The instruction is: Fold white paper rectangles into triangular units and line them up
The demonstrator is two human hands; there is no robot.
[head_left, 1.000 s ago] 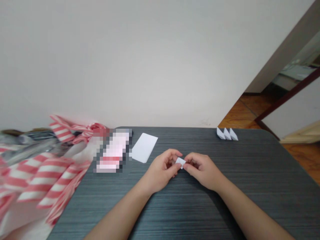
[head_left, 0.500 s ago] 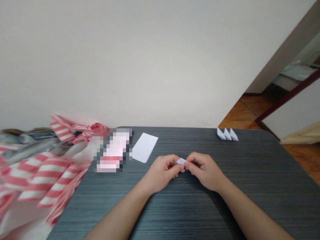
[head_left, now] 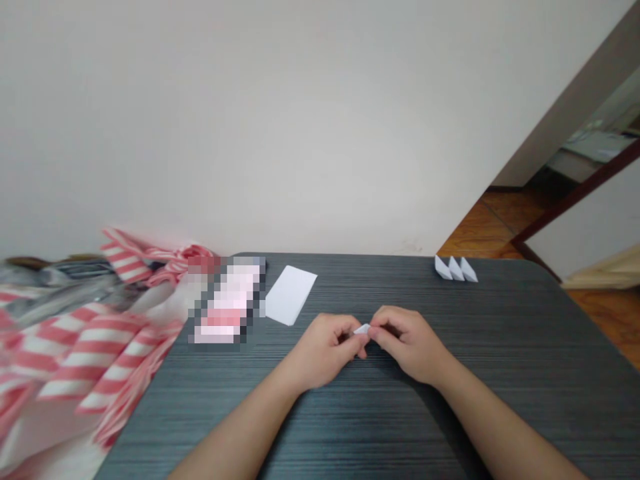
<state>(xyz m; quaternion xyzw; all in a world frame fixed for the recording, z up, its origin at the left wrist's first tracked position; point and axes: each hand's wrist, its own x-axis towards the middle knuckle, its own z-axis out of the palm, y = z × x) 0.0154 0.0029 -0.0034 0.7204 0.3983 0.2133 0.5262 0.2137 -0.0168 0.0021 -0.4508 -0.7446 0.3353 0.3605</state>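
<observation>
A small folded piece of white paper (head_left: 362, 329) is pinched between my two hands, just above the middle of the table. My left hand (head_left: 330, 350) grips its left side between thumb and fingers, hiding much of it. The right end of the paper is held by the thumb and fingertips of my right hand (head_left: 407, 340). Beyond my left hand lies a stack of white paper sheets (head_left: 291, 295). Three folded white paper pieces (head_left: 455, 269) with pointed tips stand in a row near the far right edge of the table.
The dark wood-grain table (head_left: 320, 433) meets a pale wall (head_left: 320, 133) at its far edge. A pixelated flat object (head_left: 230, 300) lies left of the sheets. Red-and-white striped cloth (head_left: 95, 353) is heaped beside the table's left edge. Wooden floor (head_left: 493, 213) shows at the right.
The paper between my fingers has gone from a broader, diamond-like face to a narrow, flatter triangle. My left fingers have dipped and closed in over it; my right hand has barely moved.
</observation>
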